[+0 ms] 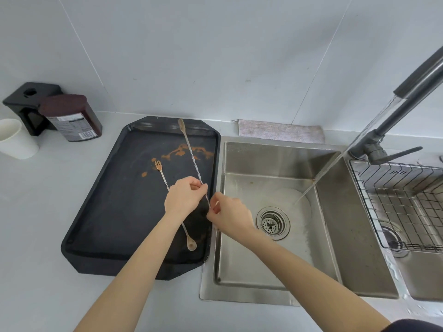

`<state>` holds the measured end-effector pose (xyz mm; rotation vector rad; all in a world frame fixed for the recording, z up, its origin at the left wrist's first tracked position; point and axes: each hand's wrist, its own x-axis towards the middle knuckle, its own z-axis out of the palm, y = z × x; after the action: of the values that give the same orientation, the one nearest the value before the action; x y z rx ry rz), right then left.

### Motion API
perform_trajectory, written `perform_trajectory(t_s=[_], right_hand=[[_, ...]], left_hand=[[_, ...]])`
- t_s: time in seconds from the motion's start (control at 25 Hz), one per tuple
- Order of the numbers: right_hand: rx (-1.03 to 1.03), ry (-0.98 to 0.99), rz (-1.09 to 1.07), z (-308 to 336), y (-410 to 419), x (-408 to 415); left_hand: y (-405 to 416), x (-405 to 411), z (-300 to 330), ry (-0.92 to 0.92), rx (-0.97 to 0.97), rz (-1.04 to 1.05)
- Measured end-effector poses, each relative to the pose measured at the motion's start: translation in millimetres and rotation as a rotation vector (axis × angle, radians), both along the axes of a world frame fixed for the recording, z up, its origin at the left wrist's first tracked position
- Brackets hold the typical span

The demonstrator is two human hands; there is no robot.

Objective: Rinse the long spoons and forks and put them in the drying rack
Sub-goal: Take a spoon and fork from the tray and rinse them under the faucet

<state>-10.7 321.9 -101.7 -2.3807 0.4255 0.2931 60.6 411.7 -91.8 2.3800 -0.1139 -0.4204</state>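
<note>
Head view: over the black tray (100,236), at about nine o'clock from the running sink (275,164), both hands meet on one long twisted-handled utensil (191,152); the left hand (183,196) pinches its shaft between thumb and fingertips, and the right hand (230,215) closes on the lower end of the same shaft, just over the tray's right rim; its far tip points to twelve o'clock, towards the wall, clear of the tray floor as far as I can judge. A second piece, a fork-and-spoon stick (167,185), lies flat on the tray, its fork end at eleven o'clock of the left hand and its spoon bowl at six o'clock, passing under the wrist.

To do this step well, I would let one hand take the full hold near the middle of the shaft, so the long piece does not swing, then carry it at three o'clock into the water stream (330,168) and turn it so both ends are washed.

Around: brown sauce smears (182,152) on the tray at twelve o'clock; the wire drying rack (393,188) sits in the far basin at three o'clock, beyond the tap (374,149), whose spout and handle stand between stream and rack; a folded cloth (280,130) lies behind the sink; a paper cup (14,137) and a dark jar (72,118) stand well apart at ten o'clock.
</note>
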Motion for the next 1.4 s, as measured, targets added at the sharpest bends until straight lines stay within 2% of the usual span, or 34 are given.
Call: perform_trajectory(t_s=[0.16,0.64,0.92,1.16,1.4], right_hand=[[0.036,-0.027,-0.106,-2.0,-29.0,-22.6],[0.071,0.103,-0.289,-26.1,-129.1,-120.4],[0.119,0.103,-0.326,-27.0,-199.3,-148.5],[0.203,0.058,-0.377,-31.1,-240.3,-160.2],[0.216,0.082,-0.354,-42.8,-256.1,-153.4]], left_hand=[[-25.4,-14.5,13.6,-0.042,-0.066,-0.065],[-150.1,-50.1,40.1,-0.095,-0.288,-0.241],[-241.4,-73.1,37.1,0.031,-0.389,-0.314],[-290.3,-67.0,29.1,0.234,-0.452,-0.205],[-298.6,-58.2,27.7,0.268,-0.468,-0.136]])
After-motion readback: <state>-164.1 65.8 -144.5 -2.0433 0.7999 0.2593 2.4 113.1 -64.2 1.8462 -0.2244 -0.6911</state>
